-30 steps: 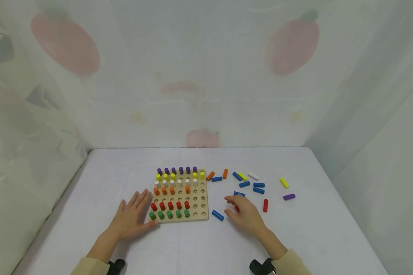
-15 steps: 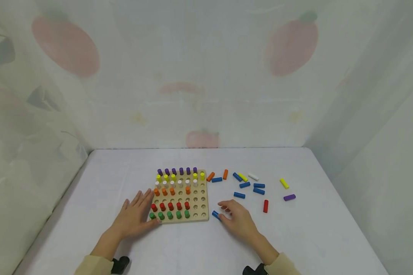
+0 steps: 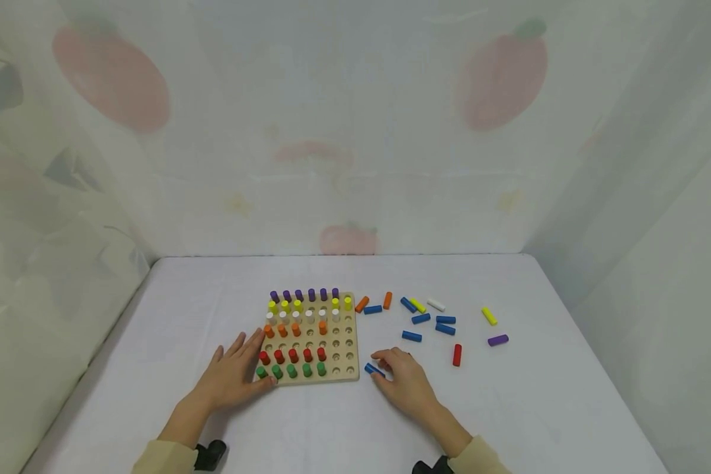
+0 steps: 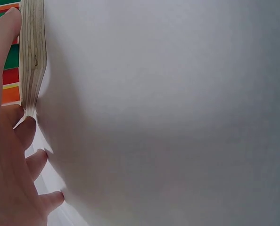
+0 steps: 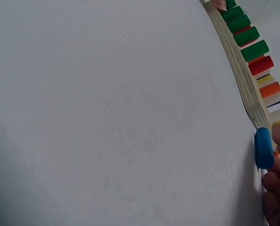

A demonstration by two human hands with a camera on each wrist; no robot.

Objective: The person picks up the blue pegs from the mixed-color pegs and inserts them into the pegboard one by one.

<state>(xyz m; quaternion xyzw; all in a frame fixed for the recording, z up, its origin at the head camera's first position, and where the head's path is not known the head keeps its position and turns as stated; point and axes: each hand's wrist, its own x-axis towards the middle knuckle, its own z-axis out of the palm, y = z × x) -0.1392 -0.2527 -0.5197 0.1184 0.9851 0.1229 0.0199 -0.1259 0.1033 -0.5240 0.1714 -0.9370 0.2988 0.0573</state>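
Note:
A wooden pegboard (image 3: 340,359) stands on the table with rows of purple, yellow, white, orange, red and green pegs in its holes. My left hand (image 3: 228,378) lies with fingers spread at the board's left edge, its thumb at the near left corner. Just right of the board, my right hand (image 3: 405,385) holds its thumb and curled fingers about a blue peg (image 3: 370,368) lying on the table. In the right wrist view the thumb and a fingertip are at that blue peg (image 5: 264,148). What lies beneath the right palm is hidden.
Right of the board lie several loose blue pegs (image 3: 411,336), orange pegs (image 3: 388,300), yellow pegs (image 3: 489,316), a white peg (image 3: 436,304), a red peg (image 3: 457,355) and a purple peg (image 3: 498,340). A printed curtain hangs behind the table.
My right hand has moved left and nearer to the blue peg beside the board. A red peg seen under it a second ago is out of sight. The left hand has barely moved.

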